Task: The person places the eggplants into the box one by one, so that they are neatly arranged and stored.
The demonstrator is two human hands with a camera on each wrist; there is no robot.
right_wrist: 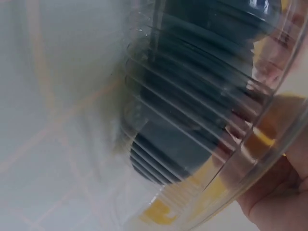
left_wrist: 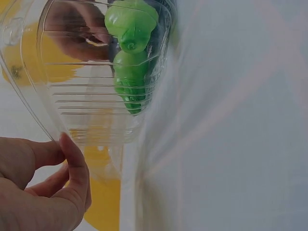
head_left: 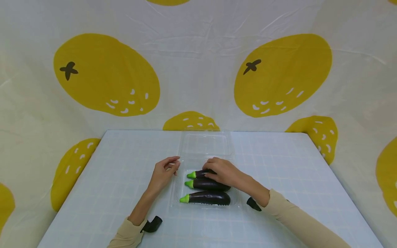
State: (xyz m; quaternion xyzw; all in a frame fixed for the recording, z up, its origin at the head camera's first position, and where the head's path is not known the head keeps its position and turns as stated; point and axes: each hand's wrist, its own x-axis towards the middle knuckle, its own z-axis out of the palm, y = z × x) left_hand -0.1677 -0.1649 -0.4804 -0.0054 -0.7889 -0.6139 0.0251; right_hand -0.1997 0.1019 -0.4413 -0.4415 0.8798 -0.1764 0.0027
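Note:
Three dark purple eggplants with green stems lie side by side in a clear plastic clamshell container (head_left: 175,198). Nearest the person is one eggplant (head_left: 209,198), behind it a second eggplant (head_left: 206,184), and at the back a third eggplant (head_left: 201,174). My right hand (head_left: 224,171) reaches over the container's right side and grips the back eggplant, covering its right end. At the left rim, my left hand (head_left: 164,172) pinches the container's edge between thumb and finger, clearest in the left wrist view. Green stems (left_wrist: 130,72) show through the ribbed wall there.
The container's clear lid (head_left: 206,144) lies folded back toward the table's far edge. A pale checked cloth covers the table (head_left: 279,165). Behind it hangs a white curtain (head_left: 198,69) printed with large yellow fruit. Black devices (head_left: 152,224) sit at both wrists.

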